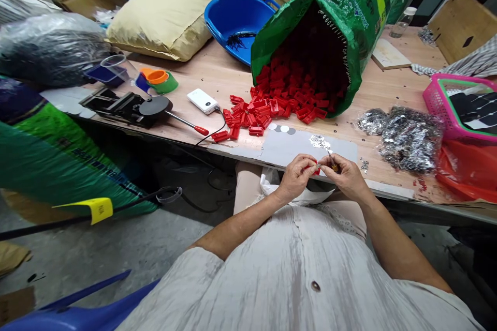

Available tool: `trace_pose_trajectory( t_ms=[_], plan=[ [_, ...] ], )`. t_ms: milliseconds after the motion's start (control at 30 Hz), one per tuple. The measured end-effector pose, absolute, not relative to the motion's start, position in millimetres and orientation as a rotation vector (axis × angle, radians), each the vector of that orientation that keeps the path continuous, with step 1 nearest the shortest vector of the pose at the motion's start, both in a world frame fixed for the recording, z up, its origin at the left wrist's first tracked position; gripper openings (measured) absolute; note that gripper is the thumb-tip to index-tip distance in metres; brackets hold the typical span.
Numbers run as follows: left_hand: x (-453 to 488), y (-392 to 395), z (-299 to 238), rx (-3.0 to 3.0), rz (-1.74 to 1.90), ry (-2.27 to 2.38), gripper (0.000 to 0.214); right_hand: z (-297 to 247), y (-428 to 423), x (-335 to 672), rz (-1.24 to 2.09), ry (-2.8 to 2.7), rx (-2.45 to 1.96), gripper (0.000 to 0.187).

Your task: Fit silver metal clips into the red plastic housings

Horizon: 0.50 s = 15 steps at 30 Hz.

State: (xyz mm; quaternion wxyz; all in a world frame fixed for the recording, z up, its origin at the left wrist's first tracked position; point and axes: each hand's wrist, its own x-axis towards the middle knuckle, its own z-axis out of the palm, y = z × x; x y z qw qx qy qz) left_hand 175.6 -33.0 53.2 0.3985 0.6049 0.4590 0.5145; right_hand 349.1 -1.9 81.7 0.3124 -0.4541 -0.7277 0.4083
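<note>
My left hand (295, 175) is closed around a small red plastic piece (315, 169) at the table's near edge. My right hand (347, 176) pinches a thin tool with a yellowish handle (333, 164), its tip against that red piece. Both hands hover over a grey mat (295, 147) carrying a small heap of silvery metal bits (320, 141). Beyond the mat, many red plastic pieces (267, 108) spill out of a green woven sack (341, 10) lying on its side.
A wooden table (388, 93) holds bags of metal parts (409, 137), a pink basket (437, 98), a red bag (469, 168), a blue basin (233, 15), a white power bank (202, 101), a black hand press (132, 107) and a tan sack (163, 15). Another person sits at the far side.
</note>
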Motion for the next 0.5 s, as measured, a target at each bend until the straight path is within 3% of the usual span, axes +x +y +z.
trace_pose_trajectory(
  t_ms=[267, 500],
  plan=[
    [176.5, -37.3, 54.6, 1.681, 1.349, 1.260, 0.022, 80.5, -2.7, 344.8, 0.992, -1.975, -1.209, 0.012],
    [177.6, -36.2, 52.9, 1.188, 1.282, 1.072, 0.024, 80.0, 0.5, 357.1, 1.086, -1.942, -1.159, 0.021]
  ],
)
